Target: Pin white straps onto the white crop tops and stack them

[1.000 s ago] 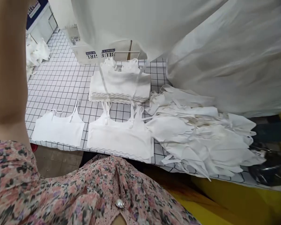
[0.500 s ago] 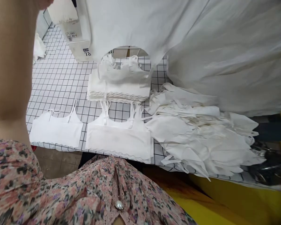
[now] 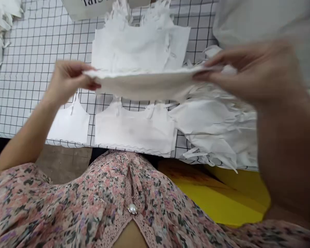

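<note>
Stretched between my two hands above the table is a white camisole top (image 3: 144,84), its edge pulled nearly straight and blurred by motion. My left hand (image 3: 69,77) pinches one end; my right hand (image 3: 253,70) pinches the other. Beneath it, near the table's front edge, white strappy tops lie in a flat stack (image 3: 134,131). Another flat white top (image 3: 69,124) rests to the left, partly behind my left forearm. Beyond the held piece stands a taller stack of folded white tops (image 3: 139,44) with bunched straps.
A loose heap of white tops (image 3: 212,127) lies at the right. White cloth (image 3: 2,27) is piled far left on the grid-patterned table cover (image 3: 41,44). A white box (image 3: 90,8) stands at the back, and something yellow (image 3: 222,203) is below the table's front edge.
The white garment that hung large and close to the camera is now lower, stretched level between both hands. Both hands have come down into view, and the view has tilted downward.
</note>
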`<move>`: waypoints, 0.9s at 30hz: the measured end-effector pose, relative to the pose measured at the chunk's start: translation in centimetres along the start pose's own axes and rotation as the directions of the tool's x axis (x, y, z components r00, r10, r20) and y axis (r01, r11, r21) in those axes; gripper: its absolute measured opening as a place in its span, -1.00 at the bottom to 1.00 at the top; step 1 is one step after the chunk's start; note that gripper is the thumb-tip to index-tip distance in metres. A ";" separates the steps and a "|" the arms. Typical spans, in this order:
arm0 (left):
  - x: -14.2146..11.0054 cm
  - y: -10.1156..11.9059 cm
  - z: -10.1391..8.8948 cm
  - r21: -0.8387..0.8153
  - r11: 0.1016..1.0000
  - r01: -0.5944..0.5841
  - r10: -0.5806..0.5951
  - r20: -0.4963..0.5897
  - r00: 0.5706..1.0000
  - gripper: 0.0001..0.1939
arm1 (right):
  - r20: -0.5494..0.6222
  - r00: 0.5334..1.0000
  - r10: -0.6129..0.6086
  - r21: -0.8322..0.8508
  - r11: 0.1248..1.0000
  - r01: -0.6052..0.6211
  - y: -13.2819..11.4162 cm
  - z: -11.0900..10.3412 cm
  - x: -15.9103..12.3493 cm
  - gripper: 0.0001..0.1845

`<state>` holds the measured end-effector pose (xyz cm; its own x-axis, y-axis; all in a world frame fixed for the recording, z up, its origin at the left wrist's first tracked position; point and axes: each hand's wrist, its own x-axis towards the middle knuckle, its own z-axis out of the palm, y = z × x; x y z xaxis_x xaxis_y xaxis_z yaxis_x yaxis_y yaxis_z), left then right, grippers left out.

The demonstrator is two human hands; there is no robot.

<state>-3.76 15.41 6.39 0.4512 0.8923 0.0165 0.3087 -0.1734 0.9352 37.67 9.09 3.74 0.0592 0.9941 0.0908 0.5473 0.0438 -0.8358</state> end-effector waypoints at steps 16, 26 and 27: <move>-14.8 -8.6 6.9 0.379 0.878 -0.292 0.275 0.100 0.956 -0.77 | -0.004 0.900 -0.435 -0.411 0.822 0.395 6.8 6.0 -18.4 -0.85; -16.5 -8.9 6.8 0.534 0.766 -0.357 0.335 0.142 0.932 -0.71 | 0.153 0.797 -0.584 -0.485 0.658 0.575 6.3 6.4 -21.0 -0.57; -16.4 -8.5 7.3 0.553 0.764 -0.331 0.330 0.106 0.938 -0.67 | 0.168 0.803 -0.572 -0.492 0.657 0.571 5.8 6.9 -21.0 -0.47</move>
<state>-7.63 -0.77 -4.44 0.6141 0.7354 0.2863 0.5498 -0.6589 0.5134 33.78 -10.82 -6.73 -0.4055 0.7897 0.4604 0.8042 0.5476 -0.2309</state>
